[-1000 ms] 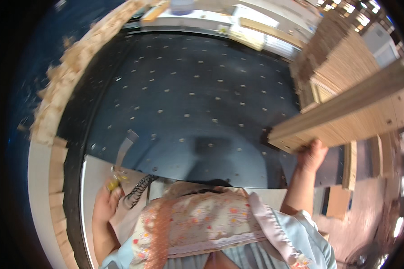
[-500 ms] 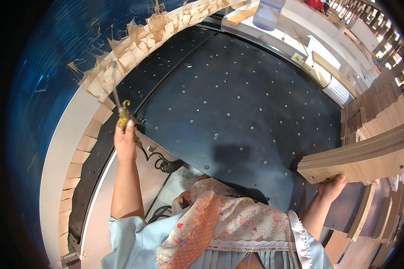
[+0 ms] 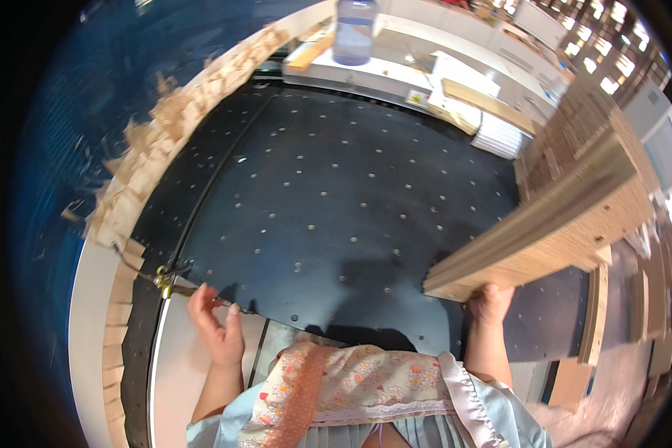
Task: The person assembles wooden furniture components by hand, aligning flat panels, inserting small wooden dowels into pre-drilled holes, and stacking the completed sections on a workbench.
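My left hand (image 3: 221,325) is open, with its fingers spread beside the table's near-left corner. Just past its fingertips lies an air blow gun (image 3: 164,284) with a yellow brass body and a thin nozzle, at the table edge. My right hand (image 3: 490,305) grips a stack of wooden boards (image 3: 534,243) from below at its near end. The stack slants up to the right over the dark table; its far end is beside a pile of boards, and I cannot tell whether it rests there.
The black table (image 3: 336,224) is dotted with small round studs. Wood strips and torn shavings (image 3: 164,119) line its left side. At the back are a water jug (image 3: 353,33) and a white ledge with a wooden strip. Stacked boards (image 3: 567,127) stand at right.
My left hand has let go of the air gun and drawn back toward me. My right hand has shifted left with the boards, which now tilt more steeply. The view has turned right.
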Available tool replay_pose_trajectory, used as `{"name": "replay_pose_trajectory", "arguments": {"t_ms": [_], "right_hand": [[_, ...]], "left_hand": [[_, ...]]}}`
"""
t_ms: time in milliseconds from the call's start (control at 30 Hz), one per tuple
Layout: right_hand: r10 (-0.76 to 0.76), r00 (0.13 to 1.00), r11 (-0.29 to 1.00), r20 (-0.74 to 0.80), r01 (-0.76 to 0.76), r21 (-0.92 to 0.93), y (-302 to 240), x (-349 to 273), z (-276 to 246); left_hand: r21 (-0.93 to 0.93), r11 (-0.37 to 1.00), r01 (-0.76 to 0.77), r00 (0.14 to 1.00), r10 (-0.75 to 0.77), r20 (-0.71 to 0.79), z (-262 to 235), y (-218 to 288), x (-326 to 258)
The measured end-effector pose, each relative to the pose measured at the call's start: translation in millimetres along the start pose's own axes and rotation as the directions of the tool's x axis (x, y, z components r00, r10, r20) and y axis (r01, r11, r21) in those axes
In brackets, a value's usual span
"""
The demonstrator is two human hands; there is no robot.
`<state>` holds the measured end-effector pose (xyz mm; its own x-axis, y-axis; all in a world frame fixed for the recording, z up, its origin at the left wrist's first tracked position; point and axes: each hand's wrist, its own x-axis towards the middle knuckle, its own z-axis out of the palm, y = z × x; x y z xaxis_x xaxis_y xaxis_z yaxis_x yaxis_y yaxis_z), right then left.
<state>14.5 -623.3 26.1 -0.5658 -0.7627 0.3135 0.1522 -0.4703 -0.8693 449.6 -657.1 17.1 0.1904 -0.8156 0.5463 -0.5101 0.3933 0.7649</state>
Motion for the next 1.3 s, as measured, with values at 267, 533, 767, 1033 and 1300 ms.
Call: {"name": "replay_pose_trajectory", "arguments": {"t_ms": [267,533,767,1033,1300], "right_hand": [[0.045,0.989,0.997,0.141,-0.035,-0.072,2,-2,10],[-0.001,0.954,0.968,0.301,0.076,-0.238,1,6,4],[-0.003,0.960,0.961,0.279,0.079,-0.263,-5,1,10],[-0.042,0.949,0.961,0.313,0.124,-0.248,-2,-5,8],[-0.004,0.960,0.968,0.280,0.074,-0.241,-19,-15,14]], "left_hand": [[-0.617,0.779,-0.114,0.604,0.547,0.579,195,128,57],[-0.761,0.470,0.447,0.704,0.341,0.623,265,169,12],[-0.748,0.535,0.393,0.733,0.309,0.606,277,152,0],[-0.723,0.656,0.219,0.744,0.367,0.558,276,140,-1],[-0.736,0.566,0.372,0.714,0.332,0.616,268,149,-5]]}}
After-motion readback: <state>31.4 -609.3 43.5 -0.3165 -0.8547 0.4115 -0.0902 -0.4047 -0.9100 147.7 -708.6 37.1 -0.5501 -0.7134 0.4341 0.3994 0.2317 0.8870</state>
